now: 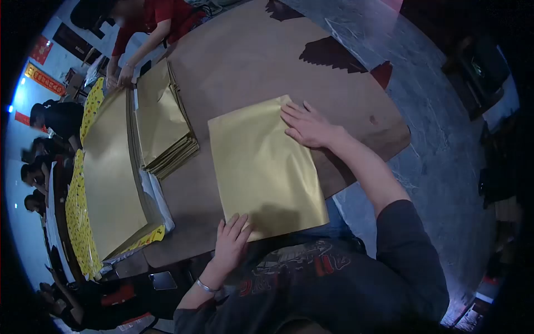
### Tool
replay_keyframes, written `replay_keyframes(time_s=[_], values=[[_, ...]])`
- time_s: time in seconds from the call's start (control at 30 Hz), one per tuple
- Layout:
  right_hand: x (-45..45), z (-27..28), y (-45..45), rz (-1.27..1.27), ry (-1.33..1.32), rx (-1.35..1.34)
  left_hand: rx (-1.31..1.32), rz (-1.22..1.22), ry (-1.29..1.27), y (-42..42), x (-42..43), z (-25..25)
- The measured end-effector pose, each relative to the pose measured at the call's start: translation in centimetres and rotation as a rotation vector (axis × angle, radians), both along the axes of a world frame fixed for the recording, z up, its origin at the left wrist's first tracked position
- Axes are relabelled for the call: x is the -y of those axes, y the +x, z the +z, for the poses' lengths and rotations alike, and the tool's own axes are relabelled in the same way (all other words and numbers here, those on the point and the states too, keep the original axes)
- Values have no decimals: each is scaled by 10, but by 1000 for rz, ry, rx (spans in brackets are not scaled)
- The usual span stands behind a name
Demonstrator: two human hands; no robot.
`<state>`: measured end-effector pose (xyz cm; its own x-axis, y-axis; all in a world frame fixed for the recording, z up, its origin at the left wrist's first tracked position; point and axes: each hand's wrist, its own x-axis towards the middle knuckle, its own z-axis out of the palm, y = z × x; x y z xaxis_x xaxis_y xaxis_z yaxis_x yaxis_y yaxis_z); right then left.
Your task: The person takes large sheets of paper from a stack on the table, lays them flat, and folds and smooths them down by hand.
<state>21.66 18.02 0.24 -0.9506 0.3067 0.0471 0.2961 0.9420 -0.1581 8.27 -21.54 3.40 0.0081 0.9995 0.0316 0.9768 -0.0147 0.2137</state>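
A gold sheet (261,167), shiny and seemingly folded to a near-rectangle, lies flat on the brown table before me. My right hand (311,125) rests palm down on its far right corner, fingers stretched out. At the near left corner is my left hand (231,242), its fingers extended over the sheet's edge and the thumb slightly apart. Left of the sheet is a stack of folded gold sheets (161,114), their layered edges facing me. Beyond that stack lies a pile of larger flat gold sheets (114,167).
Yellow patterned wrapping (75,214) lies under the large pile. The brown table (233,61) has torn dark patches near its far right edge. Across it, a person in a red top (161,16) has both hands at the large pile's far end. Several people sit farther left.
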Motion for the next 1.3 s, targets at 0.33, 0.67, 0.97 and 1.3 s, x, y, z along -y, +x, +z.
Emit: replay_keyframes(time_s=[0.33,0.67,0.97,1.3], values=[[1,21,4,35,35,114,-9,106,82,-18,19,-14],[83,33,85,256,-73,10,286,-56,26,-40,-47,38],[43,28,22,30,81,-106,135,105,256,-17,-227,-17],[57,14,-74,-93,-212,-66,-76,317,50,-86,-231,-27]])
